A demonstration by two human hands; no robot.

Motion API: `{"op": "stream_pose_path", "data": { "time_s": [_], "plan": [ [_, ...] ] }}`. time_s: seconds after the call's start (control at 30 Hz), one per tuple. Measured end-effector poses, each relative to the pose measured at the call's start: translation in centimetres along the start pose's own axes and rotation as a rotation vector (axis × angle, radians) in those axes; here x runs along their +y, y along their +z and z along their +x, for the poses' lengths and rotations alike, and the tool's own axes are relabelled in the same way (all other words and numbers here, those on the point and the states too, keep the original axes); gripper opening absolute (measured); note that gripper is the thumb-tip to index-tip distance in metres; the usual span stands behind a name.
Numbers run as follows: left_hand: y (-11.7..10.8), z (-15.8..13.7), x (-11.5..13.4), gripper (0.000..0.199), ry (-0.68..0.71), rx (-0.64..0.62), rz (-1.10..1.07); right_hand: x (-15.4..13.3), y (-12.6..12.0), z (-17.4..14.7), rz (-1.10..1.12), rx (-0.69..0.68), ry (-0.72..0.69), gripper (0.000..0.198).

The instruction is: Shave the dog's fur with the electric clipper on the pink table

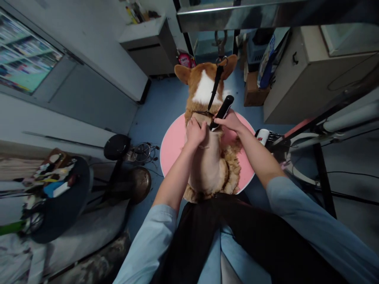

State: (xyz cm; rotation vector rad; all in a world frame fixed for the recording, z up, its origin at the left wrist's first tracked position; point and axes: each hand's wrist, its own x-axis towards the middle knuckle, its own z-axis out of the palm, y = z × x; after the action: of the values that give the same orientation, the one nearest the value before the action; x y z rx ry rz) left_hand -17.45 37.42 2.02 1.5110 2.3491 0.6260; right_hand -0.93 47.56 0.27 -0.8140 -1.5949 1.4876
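"Starting at the left, what bears the dog (pixel 206 165)?"

"A round pink tabletop (pixel 172 139), smooth-looking, with a pale rim. The dog is on it, facing away."

"And the left hand (pixel 196 131)?"

"Resting on the dog's upper back, palm down. Whether the fingers pinch any skin, I can't tell."

"How would the dog handle?"

"Heavy and soft, I'd judge, its skin apt to slide; a broad, gentle palm suits it best. The back is cropped to a short beige nap, while the head has orange fur with a white patch. A slim black strap (pixel 216 85) runs up from the neck."

"Next, the clippers (pixel 224 109)?"

"Clamped in the right hand (pixel 231 120), lower end at the back. Long, rounded, black casing: stiff, probably light, best gripped around the middle."

"And farthest right?"

"Loose fur (pixel 233 165), in fluffy tan clumps beside the dog's flank."
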Motion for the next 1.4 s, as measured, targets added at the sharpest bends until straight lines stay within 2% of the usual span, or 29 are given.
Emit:
{"op": "stream_pose_path", "data": {
  "time_s": [0.1,0.27,0.37,0.53,0.63,0.8,0.9,1.07,1.13,1.23,1.4],
  "plan": [
    [0.3,0.1,0.2,0.076,-0.056,0.0,0.064,0.6,-0.4,-1.0,0.046,-0.065,0.034,0.028],
    [0.0,-0.2,-0.2,0.09,-0.106,-0.033,0.129,1.4,-0.6,-0.2,0.214,0.135,0.015,0.025],
    [0.2,0.1,-0.7,0.089,-0.091,-0.025,0.125,2.5,-0.1,-0.6,0.269,0.073,0.051,0.032],
    [0.2,0.8,-2.5,0.078,-0.041,-0.006,0.044,5.3,-0.1,-4.4,0.347,0.053,0.142,0.036],
    [-0.1,0.1,-3.1,0.085,-0.003,-0.026,0.071,6.4,-0.6,-6.1,0.349,0.011,0.197,0.038],
    [0.2,-2.5,-3.5,0.111,0.019,0.0,0.163,6.5,-0.3,-4.9,0.398,0.199,0.144,0.037],
    [0.4,-2.8,-3.6,0.109,0.014,0.015,0.154,6.5,0.4,-4.3,0.41,0.183,0.143,0.038],
    [-0.2,-2.7,-3.5,0.103,-0.018,0.001,0.147,7.3,0.5,-6.9,0.319,0.086,0.251,0.029],
    [-0.3,-3.3,-3.5,0.097,-0.018,0.008,0.134,7.2,0.3,-7.2,0.287,0.108,0.271,0.03],
    [-0.1,-4.9,-3.5,0.097,0.006,0.005,0.134,5.6,0.4,-5.3,0.268,0.206,0.203,0.035],
    [0.6,-6.8,-2.6,0.11,-0.023,-0.02,0.205,0.8,3.5,0.4,0.001,0.185,-0.03,0.046]
  ]
}}
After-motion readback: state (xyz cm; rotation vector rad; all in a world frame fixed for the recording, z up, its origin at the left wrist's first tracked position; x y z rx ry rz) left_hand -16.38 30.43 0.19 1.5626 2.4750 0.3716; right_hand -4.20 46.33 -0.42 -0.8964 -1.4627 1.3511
